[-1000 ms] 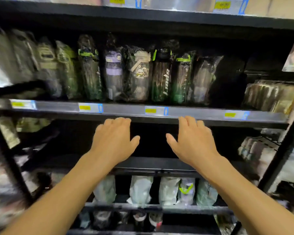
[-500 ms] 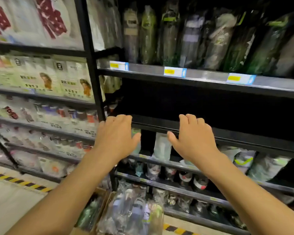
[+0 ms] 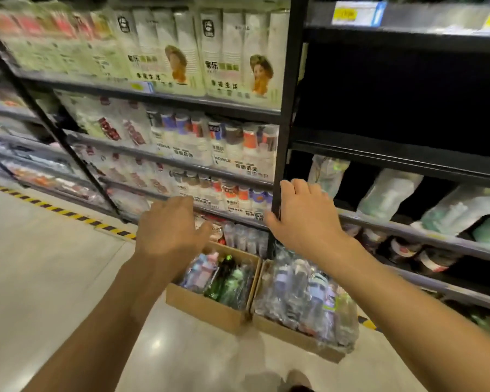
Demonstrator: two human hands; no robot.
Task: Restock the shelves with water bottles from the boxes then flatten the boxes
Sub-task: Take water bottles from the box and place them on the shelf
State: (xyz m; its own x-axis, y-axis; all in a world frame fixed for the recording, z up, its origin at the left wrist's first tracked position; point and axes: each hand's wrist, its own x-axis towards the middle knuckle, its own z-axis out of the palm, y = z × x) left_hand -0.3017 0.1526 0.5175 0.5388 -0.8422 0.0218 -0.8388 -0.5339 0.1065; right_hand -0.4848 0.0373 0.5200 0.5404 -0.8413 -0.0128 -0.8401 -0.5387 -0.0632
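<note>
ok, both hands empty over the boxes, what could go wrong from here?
1. The wrapped bottles are heaped above the rim of the right box. Pulling one by its slick plastic may drag its neighbours out onto the floor.
2. The right hand is open and close to the black shelf post. Reaching down, it could knock against the post.

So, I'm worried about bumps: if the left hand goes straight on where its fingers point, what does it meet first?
Likely the cup packs shelved ahead of the left hand, not the boxes below it; depth is unclear.
</note>
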